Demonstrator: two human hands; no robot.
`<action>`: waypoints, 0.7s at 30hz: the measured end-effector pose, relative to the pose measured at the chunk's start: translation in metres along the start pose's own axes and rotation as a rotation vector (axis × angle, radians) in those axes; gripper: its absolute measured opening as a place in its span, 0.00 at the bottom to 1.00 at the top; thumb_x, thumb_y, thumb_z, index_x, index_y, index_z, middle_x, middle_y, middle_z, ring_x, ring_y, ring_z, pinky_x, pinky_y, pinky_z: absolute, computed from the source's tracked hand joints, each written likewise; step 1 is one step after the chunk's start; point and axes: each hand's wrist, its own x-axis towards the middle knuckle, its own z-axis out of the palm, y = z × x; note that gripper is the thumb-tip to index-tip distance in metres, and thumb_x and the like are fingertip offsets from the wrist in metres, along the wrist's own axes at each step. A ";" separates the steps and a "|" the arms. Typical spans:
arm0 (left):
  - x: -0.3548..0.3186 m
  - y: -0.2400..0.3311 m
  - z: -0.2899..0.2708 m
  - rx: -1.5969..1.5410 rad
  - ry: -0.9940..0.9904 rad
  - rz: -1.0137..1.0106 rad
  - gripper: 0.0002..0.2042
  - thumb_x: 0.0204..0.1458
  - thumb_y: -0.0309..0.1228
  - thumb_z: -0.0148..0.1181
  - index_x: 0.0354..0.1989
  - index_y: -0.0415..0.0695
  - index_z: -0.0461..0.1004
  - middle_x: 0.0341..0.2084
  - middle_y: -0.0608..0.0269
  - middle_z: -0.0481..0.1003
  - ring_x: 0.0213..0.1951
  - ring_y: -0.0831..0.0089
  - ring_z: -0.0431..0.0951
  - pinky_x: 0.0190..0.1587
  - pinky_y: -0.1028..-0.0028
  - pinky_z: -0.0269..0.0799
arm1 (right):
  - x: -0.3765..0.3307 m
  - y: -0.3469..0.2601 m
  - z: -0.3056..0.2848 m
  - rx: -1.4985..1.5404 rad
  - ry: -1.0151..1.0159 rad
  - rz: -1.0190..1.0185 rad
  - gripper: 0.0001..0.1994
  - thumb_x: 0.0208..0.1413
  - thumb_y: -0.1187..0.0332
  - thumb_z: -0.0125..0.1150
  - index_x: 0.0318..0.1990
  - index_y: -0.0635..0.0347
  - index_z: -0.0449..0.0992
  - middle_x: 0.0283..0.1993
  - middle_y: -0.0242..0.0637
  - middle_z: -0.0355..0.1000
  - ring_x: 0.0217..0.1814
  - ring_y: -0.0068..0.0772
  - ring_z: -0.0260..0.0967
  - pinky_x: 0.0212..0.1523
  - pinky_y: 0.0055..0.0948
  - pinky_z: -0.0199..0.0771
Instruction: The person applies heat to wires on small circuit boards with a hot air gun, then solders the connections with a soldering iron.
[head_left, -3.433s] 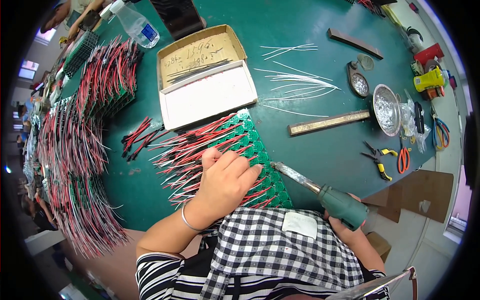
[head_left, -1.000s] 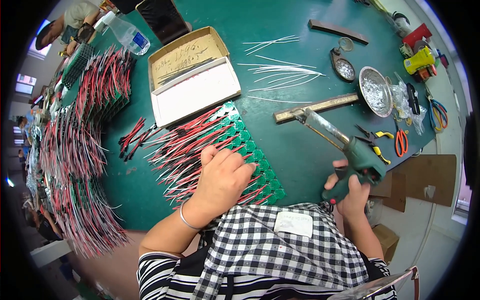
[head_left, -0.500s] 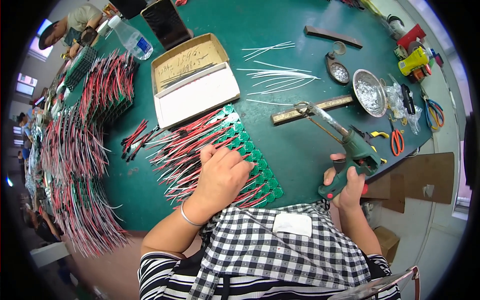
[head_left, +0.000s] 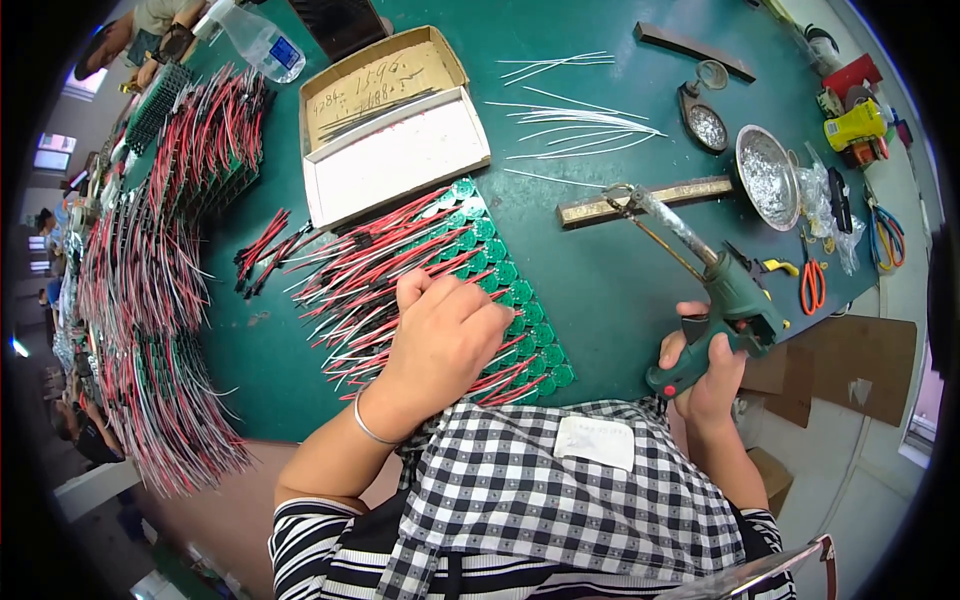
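Note:
My left hand (head_left: pixel 447 335) rests over a panel of small round green circuit boards (head_left: pixel 520 292), near its middle. Its fingers are curled together; what they grip, if anything, is hidden beneath them. Red, white and black wires (head_left: pixel 375 255) fan out leftward from the boards. In my right hand (head_left: pixel 712 375) is a green pistol-grip soldering iron (head_left: pixel 735 300), fingers wrapped round its handle. The iron's metal barrel points up and left, with its tip end appearing over a long narrow bar (head_left: pixel 650 203) on the table.
An open cardboard box (head_left: pixel 395 165) lies beyond the panel. Loose white wires (head_left: pixel 580 125), a round dish of silvery bits (head_left: pixel 768 178) and orange-handled scissors (head_left: pixel 812 287) lie to the right. Stacked wired boards (head_left: pixel 140 280) fill the left side. Another person (head_left: pixel 150 35) sits at far left.
The view has shifted slightly, so the table things appear higher and those on the right farther right. My left hand stays over the panel, and my right still holds the soldering iron.

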 end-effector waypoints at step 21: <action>-0.006 0.001 -0.001 -0.053 0.021 0.032 0.08 0.35 0.25 0.65 0.25 0.50 0.76 0.17 0.74 0.64 0.24 0.75 0.66 0.37 0.67 0.52 | -0.030 -0.033 -0.010 -1.117 -0.533 -0.335 0.09 0.43 0.74 0.60 0.35 0.62 0.77 0.34 0.39 0.75 0.34 0.41 0.73 0.36 0.35 0.72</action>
